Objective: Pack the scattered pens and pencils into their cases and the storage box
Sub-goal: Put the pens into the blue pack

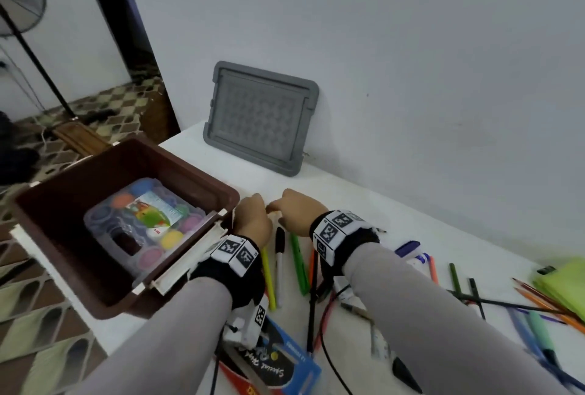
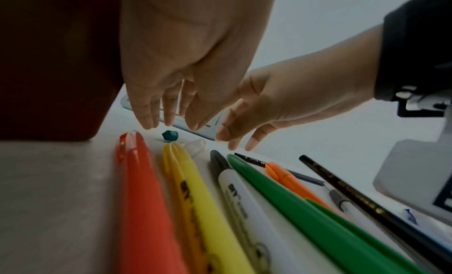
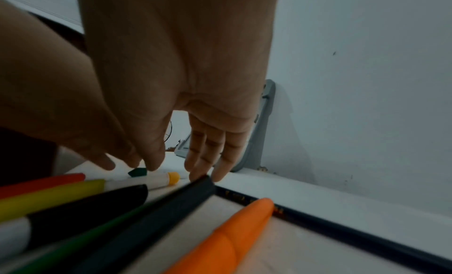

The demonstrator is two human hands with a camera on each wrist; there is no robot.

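Both hands hover side by side just right of the brown storage box (image 1: pixel 202 179), over the far ends of a row of markers. My left hand (image 1: pixel 253 217) (image 2: pixel 171 123) points its straight fingers down at the table and holds nothing. Spread fingers of my right hand (image 1: pixel 294 207) (image 3: pixel 175 168) hang over a short white marker with a yellow tip (image 3: pixel 156 179). A small teal piece (image 2: pixel 170 136) lies beside it. Red marker (image 2: pixel 144 201), yellow marker (image 2: pixel 195 201), black-capped white marker (image 2: pixel 234 193), green marker (image 2: pixel 281 197) and orange pen (image 2: pixel 286 179) lie under my wrists.
A clear case of coloured pots (image 1: pixel 145 220) sits inside the box. A grey lid (image 1: pixel 259 119) leans on the wall behind. A blue pencil box (image 1: pixel 285 366) lies near my left forearm. Loose pencils (image 1: pixel 544 296) and a green case (image 1: pixel 566 280) lie at the right.
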